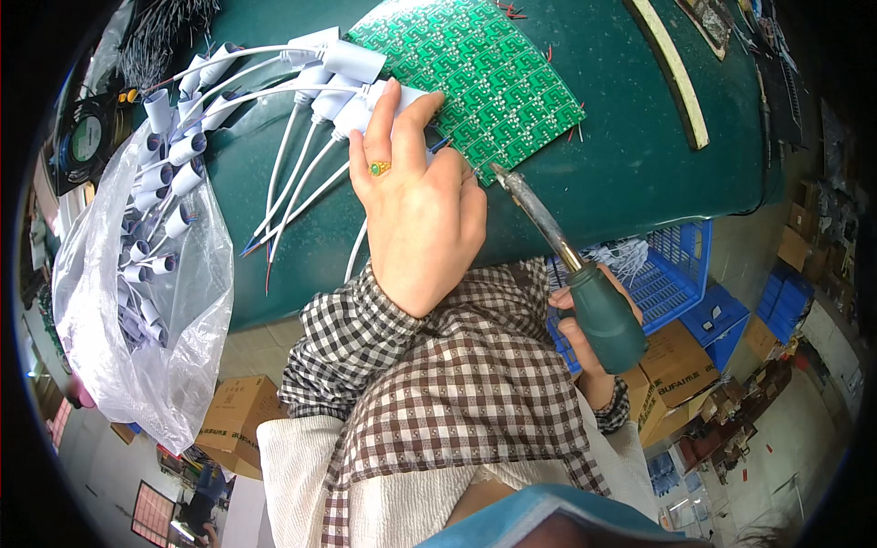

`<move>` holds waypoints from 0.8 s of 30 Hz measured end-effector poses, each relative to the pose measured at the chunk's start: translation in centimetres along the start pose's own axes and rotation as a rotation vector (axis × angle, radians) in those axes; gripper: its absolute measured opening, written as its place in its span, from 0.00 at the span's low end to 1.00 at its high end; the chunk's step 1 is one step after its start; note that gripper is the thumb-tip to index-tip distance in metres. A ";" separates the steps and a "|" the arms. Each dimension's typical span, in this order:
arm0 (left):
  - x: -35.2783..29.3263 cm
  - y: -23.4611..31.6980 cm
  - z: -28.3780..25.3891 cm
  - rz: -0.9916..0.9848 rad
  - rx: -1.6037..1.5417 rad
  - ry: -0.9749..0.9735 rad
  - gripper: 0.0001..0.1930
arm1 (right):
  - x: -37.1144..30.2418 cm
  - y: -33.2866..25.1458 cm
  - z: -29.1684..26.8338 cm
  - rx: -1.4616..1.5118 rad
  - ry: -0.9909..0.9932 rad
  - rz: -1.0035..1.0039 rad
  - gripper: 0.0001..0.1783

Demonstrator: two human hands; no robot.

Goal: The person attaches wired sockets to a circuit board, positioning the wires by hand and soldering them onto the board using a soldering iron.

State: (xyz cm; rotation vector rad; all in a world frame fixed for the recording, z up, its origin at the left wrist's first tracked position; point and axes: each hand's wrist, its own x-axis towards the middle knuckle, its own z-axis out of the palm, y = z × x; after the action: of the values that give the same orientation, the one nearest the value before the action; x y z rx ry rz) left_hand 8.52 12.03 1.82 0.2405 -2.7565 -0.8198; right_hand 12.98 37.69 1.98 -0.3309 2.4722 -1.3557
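Note:
My right hand (594, 342) grips the dark green handle of a soldering iron (603, 310). Its metal tip touches or hovers just over the near corner of a green circuit board panel (502, 82), which is covered in repeated small boards. Beside that corner my left hand (418, 205), palm down with a ring on one finger, bends over a white cylindrical lamp holder (402, 96) with wires. Its index finger and thumb are curled together, and a bit of blue wire shows by them. More white lamp holders (352, 59) with white cables lie to the left of the panel.
A clear plastic bag (137, 365) of white lamp holders hangs at the table's left edge. A curved strip (671, 73) lies far right on the green table (630, 173). Below the near edge stand a blue crate (681, 274) and cardboard boxes (676, 365).

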 end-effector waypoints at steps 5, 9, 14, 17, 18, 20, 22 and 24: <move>0.0 0.1 -0.1 -0.003 0.005 -0.014 0.04 | 0.1 -0.1 0.1 0.036 0.010 0.004 0.31; 0.0 0.0 -0.3 -0.003 0.040 -0.041 0.04 | -0.2 0.2 0.3 0.030 0.014 0.011 0.30; 0.0 0.0 -0.2 -0.006 0.042 -0.040 0.04 | -0.3 0.4 0.1 0.014 0.011 0.001 0.31; -0.1 -0.1 0.0 0.004 0.008 -0.004 0.04 | -0.3 0.5 0.1 -0.018 0.016 -0.011 0.31; -0.1 -0.1 0.0 0.005 0.010 -0.005 0.04 | -0.3 0.5 0.1 -0.018 0.016 -0.010 0.31; -0.1 -0.1 0.0 0.007 0.012 -0.007 0.04 | -0.2 0.4 0.2 0.016 0.027 0.000 0.32; -0.1 0.0 -0.2 0.003 0.047 -0.041 0.04 | -0.4 0.7 0.4 0.053 0.045 0.012 0.32; -0.1 0.0 -0.2 0.003 0.048 -0.041 0.04 | -0.4 0.7 0.3 0.088 0.061 0.023 0.32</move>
State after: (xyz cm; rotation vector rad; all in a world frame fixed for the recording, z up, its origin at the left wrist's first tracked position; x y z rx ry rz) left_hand 8.68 11.93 1.96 0.2304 -2.8165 -0.7668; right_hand 13.44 37.96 1.27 -0.2440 2.4475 -1.4809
